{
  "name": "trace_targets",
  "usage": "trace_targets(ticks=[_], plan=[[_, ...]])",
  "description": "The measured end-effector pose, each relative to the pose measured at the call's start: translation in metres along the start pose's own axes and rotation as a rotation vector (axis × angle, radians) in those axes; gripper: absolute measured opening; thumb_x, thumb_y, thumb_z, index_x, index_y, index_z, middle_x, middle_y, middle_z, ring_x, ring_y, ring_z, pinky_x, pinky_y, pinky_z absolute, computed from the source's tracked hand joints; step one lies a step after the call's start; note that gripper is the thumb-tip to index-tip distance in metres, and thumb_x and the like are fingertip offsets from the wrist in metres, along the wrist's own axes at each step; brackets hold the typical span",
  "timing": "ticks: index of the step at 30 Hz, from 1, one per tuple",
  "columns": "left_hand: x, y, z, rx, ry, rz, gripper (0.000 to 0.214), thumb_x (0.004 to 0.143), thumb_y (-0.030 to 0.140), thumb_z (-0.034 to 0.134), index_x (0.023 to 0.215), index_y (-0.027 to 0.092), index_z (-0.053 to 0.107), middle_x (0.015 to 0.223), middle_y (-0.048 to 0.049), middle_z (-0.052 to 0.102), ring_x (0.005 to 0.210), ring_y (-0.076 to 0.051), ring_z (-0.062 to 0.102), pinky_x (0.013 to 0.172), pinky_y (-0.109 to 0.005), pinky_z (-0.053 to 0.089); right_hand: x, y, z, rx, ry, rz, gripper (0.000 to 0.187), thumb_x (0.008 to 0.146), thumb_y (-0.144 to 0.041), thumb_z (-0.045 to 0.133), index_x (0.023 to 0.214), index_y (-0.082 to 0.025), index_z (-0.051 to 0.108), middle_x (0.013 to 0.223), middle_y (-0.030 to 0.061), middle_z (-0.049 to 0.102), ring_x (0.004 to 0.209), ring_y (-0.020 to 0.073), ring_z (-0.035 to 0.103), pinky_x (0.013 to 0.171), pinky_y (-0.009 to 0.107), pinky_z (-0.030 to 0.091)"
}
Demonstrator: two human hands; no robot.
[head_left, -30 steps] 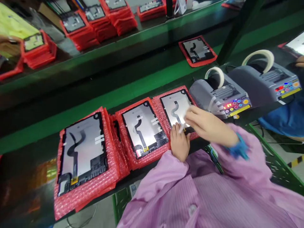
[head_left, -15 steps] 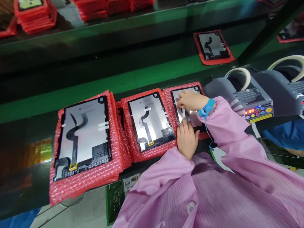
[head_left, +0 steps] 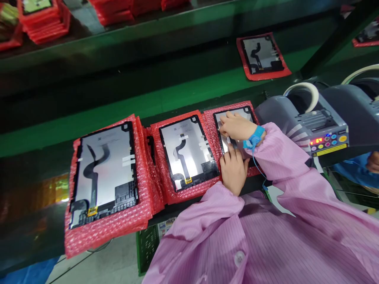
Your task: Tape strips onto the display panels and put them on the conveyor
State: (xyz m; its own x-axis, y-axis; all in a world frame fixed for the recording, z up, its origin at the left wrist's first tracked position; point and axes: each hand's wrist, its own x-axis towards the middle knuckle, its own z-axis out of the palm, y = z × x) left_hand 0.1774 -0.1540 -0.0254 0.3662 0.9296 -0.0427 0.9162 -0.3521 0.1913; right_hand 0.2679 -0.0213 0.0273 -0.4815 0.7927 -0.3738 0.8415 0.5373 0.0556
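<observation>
Wearing a pink striped smock (head_left: 207, 232), and leaning in at the near edge of the bench. Resting left hand (head_left: 233, 171) palm down, loosely open, fingertips on the near part of the rightmost display panel (head_left: 245, 114), grasping nothing visible. Seemingly pressing or placing something small on that panel, hence calling next for light, even fingertip pressure and a steadying left hand. Bending right hand (head_left: 238, 127) over the panel's middle, just beyond the left, fingers curled close together near a pale strip (head_left: 228, 139); cannot tell whether pinching it. Working on red bubble wrap (head_left: 211, 122), between the middle panel (head_left: 192, 157) and a grey tape dispenser (head_left: 314, 118). Touching neither the far panel (head_left: 266, 51), farther back, nor the red-wrapped stack (head_left: 47, 25) on the upper shelf.
</observation>
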Motion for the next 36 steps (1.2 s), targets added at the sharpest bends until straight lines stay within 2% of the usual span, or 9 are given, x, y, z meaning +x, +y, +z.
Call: trace_targets(ticks=[9, 16, 20, 22, 25, 28, 30, 33, 36], plan=[[0.003, 0.001, 0.003, 0.040, -0.019, 0.019, 0.054, 0.103, 0.046, 0.033, 0.136, 0.009, 0.055, 0.152, -0.0184, 0.048, 0.111, -0.029, 0.056, 0.091, -0.043, 0.049, -0.001, -0.005, 0.016, -0.052, 0.171, 0.056, 0.026, 0.089, -0.013, 0.050, 0.099, -0.010, 0.074, 0.119, 0.0182, 0.061, 0.118, 0.0347, 0.047, 0.089, 0.045, 0.038], [0.001, 0.001, 0.007, 0.052, 0.005, 0.025, 0.055, 0.102, 0.047, 0.037, 0.135, 0.007, 0.054, 0.151, -0.0209, 0.048, 0.110, -0.029, 0.056, 0.092, -0.043, 0.049, 0.021, 0.020, 0.029, 0.082, 0.248, 0.262, 0.016, 0.083, -0.023, 0.065, 0.093, -0.012, 0.073, 0.117, 0.0167, 0.063, 0.118, 0.0380, 0.048, 0.095, 0.054, 0.040], [-0.005, -0.001, 0.005, 0.040, 0.035, 0.062, 0.047, 0.102, 0.040, 0.041, 0.131, 0.006, 0.056, 0.147, -0.0206, 0.052, 0.116, -0.030, 0.055, 0.099, -0.042, 0.048, 0.015, 0.022, 0.027, 0.249, 0.459, 0.463, 0.022, 0.092, -0.023, 0.056, 0.102, -0.009, 0.069, 0.115, 0.0194, 0.061, 0.118, 0.0370, 0.049, 0.095, 0.053, 0.041], [-0.006, -0.003, 0.001, 0.015, 0.043, 0.087, 0.038, 0.102, 0.033, 0.041, 0.122, 0.007, 0.061, 0.139, -0.0189, 0.059, 0.113, -0.029, 0.057, 0.099, -0.041, 0.048, -0.015, 0.006, 0.024, 0.382, 0.552, 0.504, 0.022, 0.095, -0.021, 0.050, 0.106, -0.010, 0.066, 0.114, 0.0187, 0.061, 0.114, 0.0330, 0.053, 0.093, 0.047, 0.043], [0.002, -0.006, -0.006, 0.003, 0.051, 0.078, 0.032, 0.101, 0.022, 0.038, 0.113, 0.009, 0.064, 0.126, -0.0173, 0.065, 0.105, -0.027, 0.060, 0.095, -0.040, 0.050, -0.095, -0.033, 0.026, 0.706, 0.665, 0.384, 0.021, 0.099, -0.028, 0.047, 0.097, -0.017, 0.064, 0.099, 0.0098, 0.065, 0.092, 0.0213, 0.061, 0.081, 0.035, 0.047], [0.021, -0.006, -0.007, 0.038, 0.096, 0.077, 0.038, 0.100, 0.022, 0.040, 0.130, 0.004, 0.057, 0.142, -0.0214, 0.055, 0.123, -0.031, 0.054, 0.103, -0.042, 0.047, -0.184, -0.063, 0.045, 1.088, 0.746, 0.378, 0.022, 0.096, -0.034, 0.055, 0.081, -0.020, 0.064, 0.075, 0.0013, 0.064, 0.066, 0.0127, 0.057, 0.062, 0.026, 0.044], [0.034, -0.004, -0.005, 0.056, 0.080, 0.098, 0.048, 0.100, 0.026, 0.044, 0.139, 0.000, 0.049, 0.149, -0.0233, 0.049, 0.134, -0.034, 0.047, 0.110, -0.045, 0.043, -0.230, -0.064, 0.065, 1.258, 0.962, 0.711, 0.018, 0.090, -0.034, 0.061, 0.078, -0.021, 0.063, 0.064, -0.0015, 0.058, 0.055, 0.0103, 0.050, 0.051, 0.024, 0.037], [0.048, -0.001, 0.000, 0.085, 0.047, 0.114, 0.052, 0.099, 0.029, 0.044, 0.140, -0.002, 0.049, 0.146, -0.0243, 0.052, 0.132, -0.036, 0.049, 0.110, -0.047, 0.042, -0.272, -0.032, 0.097, 1.390, 1.361, 1.273, 0.012, 0.080, -0.033, 0.065, 0.077, -0.022, 0.061, 0.058, -0.0032, 0.051, 0.044, 0.0085, 0.037, 0.042, 0.025, 0.022], [0.053, 0.004, 0.002, 0.117, 0.083, 0.102, 0.053, 0.099, 0.031, 0.044, 0.140, -0.002, 0.050, 0.137, -0.0251, 0.057, 0.124, -0.036, 0.053, 0.105, -0.049, 0.045, -0.285, 0.015, 0.119, 1.506, 1.464, 1.472, 0.009, 0.079, -0.031, 0.063, 0.080, -0.023, 0.059, 0.064, -0.0016, 0.053, 0.043, 0.0083, 0.037, 0.040, 0.026, 0.018]])
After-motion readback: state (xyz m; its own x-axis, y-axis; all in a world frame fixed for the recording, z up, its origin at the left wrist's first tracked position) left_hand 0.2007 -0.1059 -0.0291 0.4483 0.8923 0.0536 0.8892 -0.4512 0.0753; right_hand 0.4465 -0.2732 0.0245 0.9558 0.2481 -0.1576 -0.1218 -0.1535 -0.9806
